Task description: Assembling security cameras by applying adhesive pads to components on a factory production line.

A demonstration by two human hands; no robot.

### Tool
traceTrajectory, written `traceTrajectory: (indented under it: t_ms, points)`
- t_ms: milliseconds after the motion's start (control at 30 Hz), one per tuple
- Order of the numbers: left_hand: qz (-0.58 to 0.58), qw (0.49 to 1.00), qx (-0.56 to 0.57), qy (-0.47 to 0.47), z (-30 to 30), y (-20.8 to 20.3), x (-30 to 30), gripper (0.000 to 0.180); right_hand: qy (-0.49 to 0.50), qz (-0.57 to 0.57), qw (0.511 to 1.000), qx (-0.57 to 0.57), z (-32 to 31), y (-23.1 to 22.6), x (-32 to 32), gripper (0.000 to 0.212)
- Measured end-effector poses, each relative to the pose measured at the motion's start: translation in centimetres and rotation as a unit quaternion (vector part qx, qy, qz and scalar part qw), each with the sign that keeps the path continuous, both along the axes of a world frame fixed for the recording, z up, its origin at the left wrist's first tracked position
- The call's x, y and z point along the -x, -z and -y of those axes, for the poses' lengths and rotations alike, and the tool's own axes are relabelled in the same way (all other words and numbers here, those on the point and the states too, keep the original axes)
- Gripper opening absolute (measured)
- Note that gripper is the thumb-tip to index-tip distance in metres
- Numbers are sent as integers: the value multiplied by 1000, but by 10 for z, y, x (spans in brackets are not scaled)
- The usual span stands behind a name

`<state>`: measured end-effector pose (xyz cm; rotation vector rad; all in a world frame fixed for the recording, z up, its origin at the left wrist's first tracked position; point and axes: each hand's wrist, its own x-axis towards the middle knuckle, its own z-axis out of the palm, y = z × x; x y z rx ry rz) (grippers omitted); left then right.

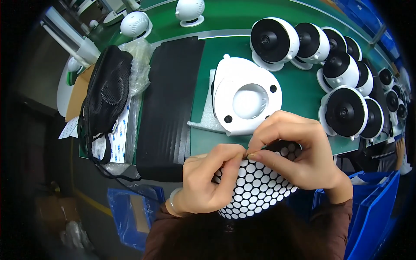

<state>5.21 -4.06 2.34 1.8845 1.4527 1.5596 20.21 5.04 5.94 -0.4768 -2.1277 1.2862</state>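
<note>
A flexible sheet of round pads (253, 186), white discs set close together on black, curves between my hands in front of me. My left hand (208, 177) is closed, with thumb and forefinger pinching the sheet's upper edge. My right hand (299, 151) is closed too; its thumb and forefinger meet at the same edge, touching the left fingertips. Whether a single pad is between them is too small to tell. Just beyond lies a white plastic housing (223, 82) with a round recess. Black round pads (273, 88) sit on its face, one partly behind my right fingers.
Several white round cameras with black fronts (271, 41) stand at the right of the green table. A black mat (171, 95), a black mesh pouch (110, 86) and clear bubble wrap (139, 71) lie on the left. Blue bins (372, 208) stand below the table edge.
</note>
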Motion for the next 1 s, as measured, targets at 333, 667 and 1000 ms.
traceTrajectory:
  t_ms: [333,667,1000]
  points:
    - [24,1000,-10,-12,-3,2,-3,11,75,11,997,-7,5,-2,3,15]
    - [60,995,41,-69,0,10,-1,35,108,-12,965,-238,-35,-13,12,5]
    - [75,984,155,-54,-18,17,2,18,125,79,978,-148,-47,-19,38,9]
